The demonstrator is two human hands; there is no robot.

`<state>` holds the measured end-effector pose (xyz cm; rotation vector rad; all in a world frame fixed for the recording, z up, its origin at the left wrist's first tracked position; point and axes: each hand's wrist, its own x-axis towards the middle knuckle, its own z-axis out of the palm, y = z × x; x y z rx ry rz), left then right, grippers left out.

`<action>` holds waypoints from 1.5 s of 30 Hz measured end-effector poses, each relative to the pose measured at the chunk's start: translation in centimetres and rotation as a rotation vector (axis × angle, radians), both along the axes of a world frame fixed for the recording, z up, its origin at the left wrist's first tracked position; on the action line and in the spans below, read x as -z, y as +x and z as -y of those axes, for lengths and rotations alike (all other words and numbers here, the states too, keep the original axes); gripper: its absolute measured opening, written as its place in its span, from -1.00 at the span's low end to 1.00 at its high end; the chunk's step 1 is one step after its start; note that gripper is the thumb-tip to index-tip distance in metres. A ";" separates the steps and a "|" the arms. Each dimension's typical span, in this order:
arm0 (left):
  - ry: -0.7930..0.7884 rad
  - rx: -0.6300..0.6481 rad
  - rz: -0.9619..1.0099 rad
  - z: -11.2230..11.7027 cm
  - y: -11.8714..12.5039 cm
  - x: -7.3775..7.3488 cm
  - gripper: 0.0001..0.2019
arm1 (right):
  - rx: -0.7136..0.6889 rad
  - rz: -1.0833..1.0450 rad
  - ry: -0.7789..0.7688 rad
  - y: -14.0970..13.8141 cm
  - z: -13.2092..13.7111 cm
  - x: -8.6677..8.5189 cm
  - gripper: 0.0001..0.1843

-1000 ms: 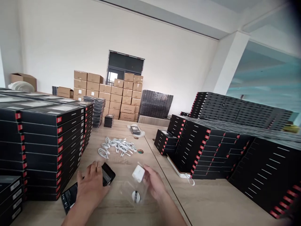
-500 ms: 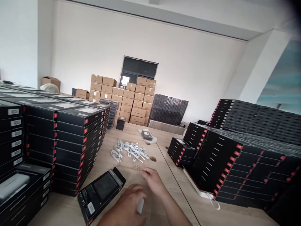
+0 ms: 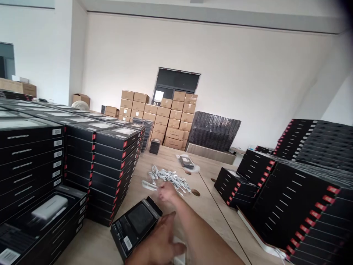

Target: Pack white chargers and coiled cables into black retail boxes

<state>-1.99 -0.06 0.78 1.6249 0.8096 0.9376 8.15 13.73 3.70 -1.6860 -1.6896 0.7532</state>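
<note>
My right hand (image 3: 167,193) reaches over the table, its fingers closed on the edge of a coiled white cable (image 3: 148,185). That coil lies at the left front of a heap of white cables (image 3: 173,178). Lower down, my left hand (image 3: 162,241) is curled round a smooth white item (image 3: 179,254), partly hidden by the fingers and cut off by the frame's bottom edge. Beside the left hand is an open black box (image 3: 135,224) with its end flap raised and a white label on its face. My right forearm passes to the right of the left hand.
Tall stacks of black boxes (image 3: 110,165) with red tabs line the left, an open-topped one (image 3: 68,206) showing a white device. More black stacks (image 3: 289,198) stand on the right. A small dark box (image 3: 186,161) lies on clear plastic behind the cables. Brown cartons (image 3: 162,119) rise at the back.
My right hand has moved forward to the cables and closed on a coil. The left hand stays low by the box with the white item. The view has turned left.
</note>
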 end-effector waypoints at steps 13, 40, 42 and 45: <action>-0.361 0.074 0.346 0.7 0.8 -2.8 -0.56 | -0.098 -0.654 0.180 9.3 16.9 -3.0 -0.73; -0.479 0.009 0.510 2.1 2.1 -3.2 -0.68 | 0.212 -0.963 0.285 7.4 17.7 -1.0 -0.62; -0.316 -0.023 0.445 1.8 2.3 -3.1 -0.66 | 0.122 -0.914 0.204 7.3 17.9 -1.0 -0.57; -0.109 -0.027 0.347 1.7 2.4 -2.8 -0.70 | -0.002 -0.955 0.162 7.2 18.3 -1.3 -0.63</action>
